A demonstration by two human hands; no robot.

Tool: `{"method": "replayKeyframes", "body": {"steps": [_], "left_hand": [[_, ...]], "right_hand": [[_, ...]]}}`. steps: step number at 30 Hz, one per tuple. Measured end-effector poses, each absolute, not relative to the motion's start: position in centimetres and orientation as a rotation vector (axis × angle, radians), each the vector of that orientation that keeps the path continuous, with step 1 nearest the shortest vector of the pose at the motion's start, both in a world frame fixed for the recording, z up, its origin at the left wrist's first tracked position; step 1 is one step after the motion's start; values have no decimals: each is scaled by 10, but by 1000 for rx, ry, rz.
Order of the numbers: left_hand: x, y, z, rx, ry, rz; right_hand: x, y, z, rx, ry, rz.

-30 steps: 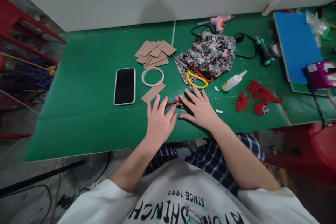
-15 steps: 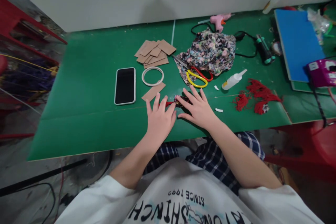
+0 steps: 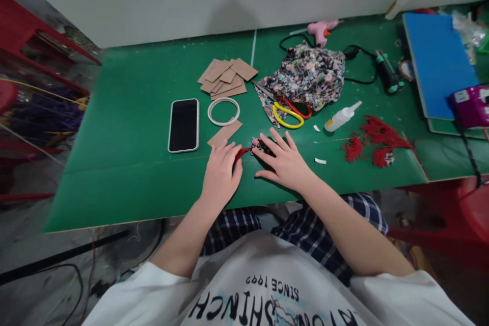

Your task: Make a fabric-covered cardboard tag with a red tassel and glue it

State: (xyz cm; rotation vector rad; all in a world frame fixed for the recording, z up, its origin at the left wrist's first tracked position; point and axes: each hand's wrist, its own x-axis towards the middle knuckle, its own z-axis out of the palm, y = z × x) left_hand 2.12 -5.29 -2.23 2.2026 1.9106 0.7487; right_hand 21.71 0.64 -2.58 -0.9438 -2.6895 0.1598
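My left hand (image 3: 220,173) rests on the green table (image 3: 133,163) with its fingers curled around the red tassel (image 3: 241,152) at its fingertips. The tassel is attached to a small floral fabric piece (image 3: 260,145) just to the right. My right hand (image 3: 286,163) lies flat on that piece, fingers spread, pinning it to the table. Most of the piece is hidden under the fingers.
A phone (image 3: 184,125), white ring (image 3: 223,111) and cardboard strip (image 3: 224,134) lie left of the hands, below a pile of cardboard pieces (image 3: 226,77). Floral cloth (image 3: 309,74), scissors (image 3: 288,112), glue bottle (image 3: 340,117), red tassels (image 3: 376,142), glue gun (image 3: 323,29) and blue board (image 3: 439,61) are to the right.
My left hand went from flat with spread fingers to curled around the red tassel and shifted slightly left. My right hand stayed on the floral piece.
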Motion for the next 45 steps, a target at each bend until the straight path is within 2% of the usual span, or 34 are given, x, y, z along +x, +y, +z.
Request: {"method": "replayKeyframes", "body": {"steps": [5, 14, 18, 24, 29, 34, 40, 45], "left_hand": [[24, -52, -23, 2212, 1873, 768], [17, -56, -17, 2085, 1961, 1014], [10, -52, -12, 2137, 1956, 950], [5, -36, -12, 2355, 1787, 604], [9, -36, -13, 2456, 1708, 457], [9, -41, -11, 2445, 1660, 447], [7, -43, -12, 2403, 1704, 449], [11, -49, -11, 2425, 1731, 572]], "right_hand": [[214, 6, -26, -972, -2693, 162], [214, 5, -23, -966, -2665, 221], [213, 4, -22, -958, -2674, 216], [216, 3, -24, -906, -2665, 192], [225, -5, -20, -810, -2707, 236], [232, -11, -18, -777, -2697, 269], [223, 4, -20, -917, -2440, 377], [206, 20, -23, -976, -2441, 390]]}}
